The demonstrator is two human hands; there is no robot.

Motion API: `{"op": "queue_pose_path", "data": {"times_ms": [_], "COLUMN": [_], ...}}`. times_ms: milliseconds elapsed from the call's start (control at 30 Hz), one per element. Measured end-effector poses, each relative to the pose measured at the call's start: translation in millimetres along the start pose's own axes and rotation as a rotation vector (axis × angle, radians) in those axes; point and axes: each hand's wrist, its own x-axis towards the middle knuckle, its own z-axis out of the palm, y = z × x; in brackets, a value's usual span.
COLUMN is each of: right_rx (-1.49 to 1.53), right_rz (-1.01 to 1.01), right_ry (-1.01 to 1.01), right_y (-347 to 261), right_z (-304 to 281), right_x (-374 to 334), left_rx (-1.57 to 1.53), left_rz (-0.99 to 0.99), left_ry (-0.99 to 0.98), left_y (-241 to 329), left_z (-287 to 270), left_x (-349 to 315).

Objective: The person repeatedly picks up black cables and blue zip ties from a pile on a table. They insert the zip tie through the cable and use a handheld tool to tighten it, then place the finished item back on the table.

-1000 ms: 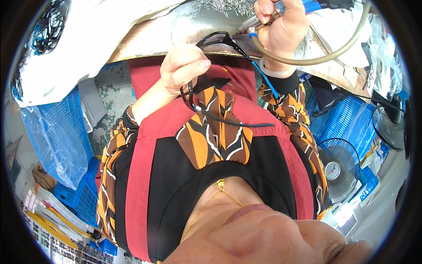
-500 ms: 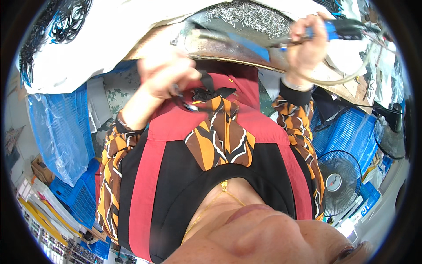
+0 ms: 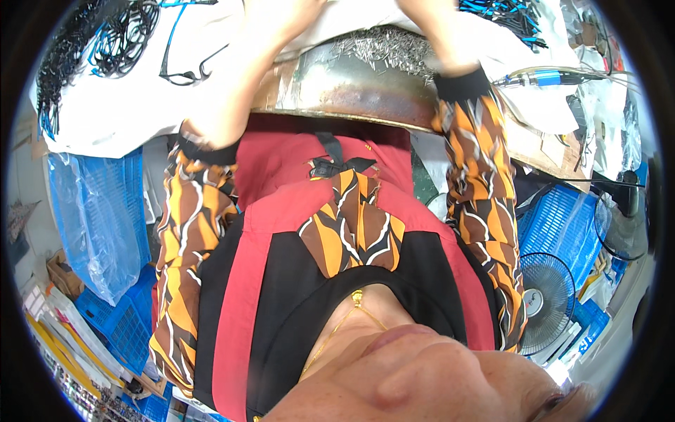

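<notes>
My left hand [image 3: 287, 15] reaches over the white cloth [image 3: 133, 116] at the top edge; its fingers lie out of the picture. My right hand [image 3: 430, 13] stretches up beyond a heap of small metal pins [image 3: 387, 50], its fingers cut off as well. What either hand holds, if anything, is hidden. Left of my left forearm lies a dark glasses frame with blue parts [image 3: 184, 74]. To the right of my right wrist, a blue and black powered screwdriver [image 3: 550, 77] rests on its side, with a cable attached.
Piles of black and blue glasses frames [image 3: 126, 35] lie at far left, and more dark and blue pieces [image 3: 503, 15] at far right. A metal tray [image 3: 351, 88] sits at the bench front. Blue crates [image 3: 555, 218] and a fan [image 3: 545, 302] stand below.
Both hands have moved up and away from me. My right hand has let go of the screwdriver, which now lies at the right. The dark item in my left hand is out of sight there.
</notes>
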Motion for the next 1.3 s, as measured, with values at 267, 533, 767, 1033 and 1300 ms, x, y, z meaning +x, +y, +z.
{"op": "queue_pose_path", "data": {"times_ms": [267,533,767,1033,1300], "right_rx": [-0.163,0.017,-0.148,-0.418,0.932], "right_rz": [0.141,0.235,0.39,0.593,0.806], "right_ry": [-0.446,-0.403,0.003,-0.473,0.053], "right_y": [48,73,152,168,42], "right_z": [39,-12,-22,-18,-58], "right_x": [-9,13,49,45,6], "left_rx": [0.058,0.005,-0.027,-0.138,-0.516], "left_rz": [-0.198,-0.227,-0.265,-0.324,-0.299], "left_ry": [-0.276,-0.233,-0.167,-0.086,0.259], "left_y": [2,-1,-10,-24,-15], "left_z": [37,35,37,43,11], "left_x": [15,7,15,24,43]}}
